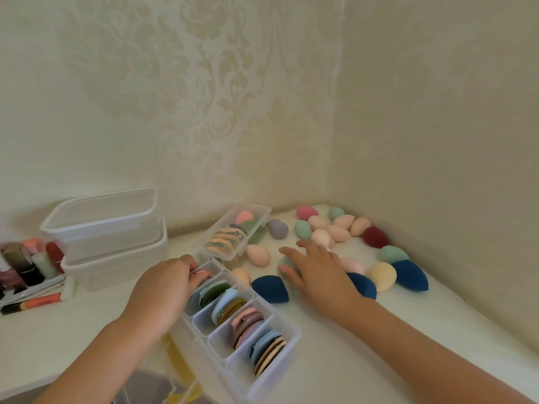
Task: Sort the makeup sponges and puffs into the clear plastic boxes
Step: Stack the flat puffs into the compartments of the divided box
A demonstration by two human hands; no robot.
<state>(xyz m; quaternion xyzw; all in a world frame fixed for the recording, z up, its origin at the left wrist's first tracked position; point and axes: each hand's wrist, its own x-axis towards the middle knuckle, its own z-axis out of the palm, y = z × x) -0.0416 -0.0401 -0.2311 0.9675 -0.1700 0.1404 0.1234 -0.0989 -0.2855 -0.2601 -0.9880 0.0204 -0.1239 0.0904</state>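
Near centre of table: divided box runs near-to-far, puffs stood on edge per compartment, presumably so colours read at a glance and more fit. L hand at its far compartment, wrist bent down, fingers curled, pinching a pink puff at the rim; seating it, by the look. R hand stretched far-right, palm down, fingers spread and straight over a teal sponge; contact likely, nothing gripped. Egg sponges lie loose far right, towards the corner, within R reach. 2nd box just beyond the first, part-filled w/ puffs and sponges. Tubs stacked far left.
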